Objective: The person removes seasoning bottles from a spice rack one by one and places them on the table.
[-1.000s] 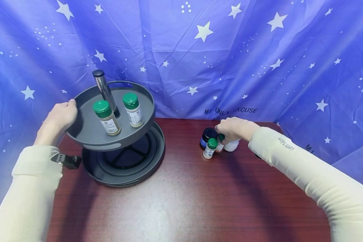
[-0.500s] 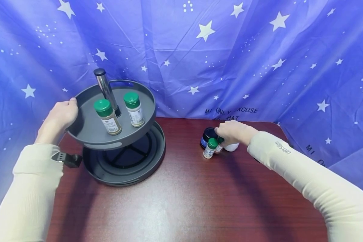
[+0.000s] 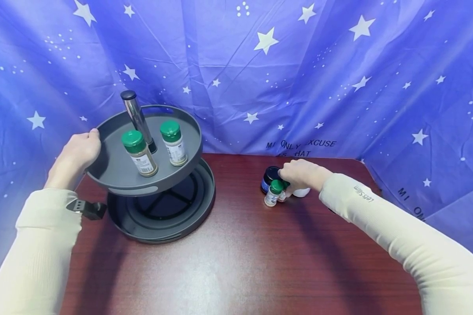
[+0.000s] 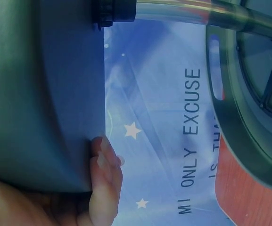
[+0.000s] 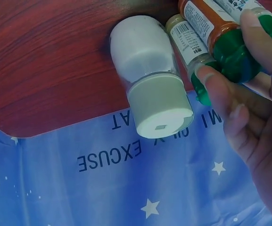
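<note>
Purple-blue curtain (image 3: 228, 43) with white stars hangs behind a reddish-brown wooden table (image 3: 236, 271). Left-hand fingers are bent round the edge of the grey upper tray (image 3: 116, 151), thumb at the rim and fingertips beneath it, as the left wrist view shows; the left hand (image 3: 76, 153) grips its near left side. To the right of those fingers, inside the tray, stand two green-capped bottles of tan seasoning, the closer one (image 3: 142, 159) and the farther one (image 3: 175, 148), with a shiny metal post (image 3: 134, 113) just behind them. Below and to the right of the same fingers sits the lower tray (image 3: 177, 227).

On the right hand (image 3: 299, 173), thumb and fingers are curled about the green cap of an orange-red bottle (image 5: 218, 30), thumb on one side and fingertips on the other; how firmly they press cannot be told. A tan-filled bottle (image 5: 187, 40) lies right by the fingertips, while a small white-labelled bottle (image 3: 272, 199) is just past the thumb. Left of the fingers is a dark-lidded blue jar (image 3: 271, 175); to their right, a clear bottle (image 5: 150, 70) holding something white, its cap pale.
</note>
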The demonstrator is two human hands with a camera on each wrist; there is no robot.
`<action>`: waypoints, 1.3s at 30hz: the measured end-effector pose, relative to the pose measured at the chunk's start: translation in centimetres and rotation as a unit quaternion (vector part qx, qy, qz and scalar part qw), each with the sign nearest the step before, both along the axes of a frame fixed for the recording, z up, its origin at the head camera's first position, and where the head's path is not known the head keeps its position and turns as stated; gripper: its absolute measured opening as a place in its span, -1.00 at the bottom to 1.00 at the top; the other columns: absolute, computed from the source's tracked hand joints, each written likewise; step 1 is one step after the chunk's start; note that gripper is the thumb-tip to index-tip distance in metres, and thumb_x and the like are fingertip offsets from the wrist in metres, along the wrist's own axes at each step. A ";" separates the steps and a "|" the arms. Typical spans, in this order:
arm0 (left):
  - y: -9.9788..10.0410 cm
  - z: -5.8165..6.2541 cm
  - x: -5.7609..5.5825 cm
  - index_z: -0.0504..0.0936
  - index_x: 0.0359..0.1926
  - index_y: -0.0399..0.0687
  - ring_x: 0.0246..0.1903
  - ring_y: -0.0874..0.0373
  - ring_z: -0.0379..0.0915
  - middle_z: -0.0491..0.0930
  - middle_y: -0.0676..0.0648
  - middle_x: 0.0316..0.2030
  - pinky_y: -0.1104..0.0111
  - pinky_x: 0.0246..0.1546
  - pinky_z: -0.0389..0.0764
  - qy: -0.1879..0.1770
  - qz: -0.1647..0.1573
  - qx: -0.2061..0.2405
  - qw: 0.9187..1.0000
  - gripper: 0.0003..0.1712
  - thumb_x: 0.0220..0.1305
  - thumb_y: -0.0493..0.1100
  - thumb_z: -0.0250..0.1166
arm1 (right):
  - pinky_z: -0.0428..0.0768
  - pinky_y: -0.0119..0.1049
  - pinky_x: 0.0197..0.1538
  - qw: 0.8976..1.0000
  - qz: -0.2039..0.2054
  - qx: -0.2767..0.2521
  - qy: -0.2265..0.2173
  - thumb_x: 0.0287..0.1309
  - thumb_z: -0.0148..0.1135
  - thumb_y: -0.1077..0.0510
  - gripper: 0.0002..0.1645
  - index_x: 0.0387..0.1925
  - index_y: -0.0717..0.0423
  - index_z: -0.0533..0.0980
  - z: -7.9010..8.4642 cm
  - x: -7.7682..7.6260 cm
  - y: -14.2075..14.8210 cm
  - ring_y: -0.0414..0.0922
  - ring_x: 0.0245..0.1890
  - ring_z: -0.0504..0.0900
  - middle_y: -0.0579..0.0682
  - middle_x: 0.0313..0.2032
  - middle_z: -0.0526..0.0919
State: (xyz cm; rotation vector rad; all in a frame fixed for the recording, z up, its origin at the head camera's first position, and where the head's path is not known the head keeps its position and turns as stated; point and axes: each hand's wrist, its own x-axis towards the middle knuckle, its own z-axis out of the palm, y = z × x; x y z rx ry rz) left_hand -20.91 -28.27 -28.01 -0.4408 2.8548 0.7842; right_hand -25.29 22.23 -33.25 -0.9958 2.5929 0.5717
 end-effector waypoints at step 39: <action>0.2 0.2 0.2 -0.10 0.49 -0.35 0.36 -0.59 -0.10 -0.10 -0.55 0.43 -0.41 0.22 0.13 0.000 -0.009 0.003 1.000 -0.06 0.40 0.26 -0.74 | 0.60 -0.30 -0.60 0.981 -0.145 -0.047 -0.117 -0.06 0.54 0.04 -0.44 -0.02 0.13 0.54 1.6 -0.2 0.5 -0.08 -0.64 0.62 0.19 -0.09 0.63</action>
